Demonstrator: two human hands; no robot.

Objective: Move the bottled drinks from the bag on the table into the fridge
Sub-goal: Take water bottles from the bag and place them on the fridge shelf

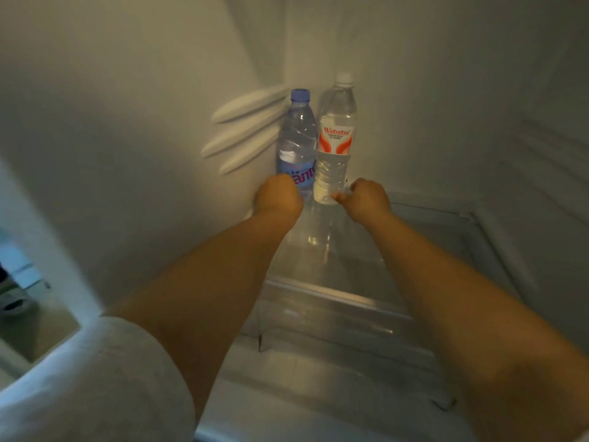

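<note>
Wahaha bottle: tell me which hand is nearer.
Right. The right hand pinches the Wahaha bottle at its base; the left hand is on the blue-capped bottle beside it.

- Two bottles (315,145) stand touching just past the fingertips, against the fridge's back wall (430,90)
- Glass shelf (414,237) lies bare right of the right hand's fingers (342,196)

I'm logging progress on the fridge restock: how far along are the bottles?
Done: two bottles stand upright on the glass shelf at the back corner. In hand: the left hand is at the blue-capped bottle, and the right hand pinches the white-capped bottle low down. Left: letting go; the bag is out of view.
</note>
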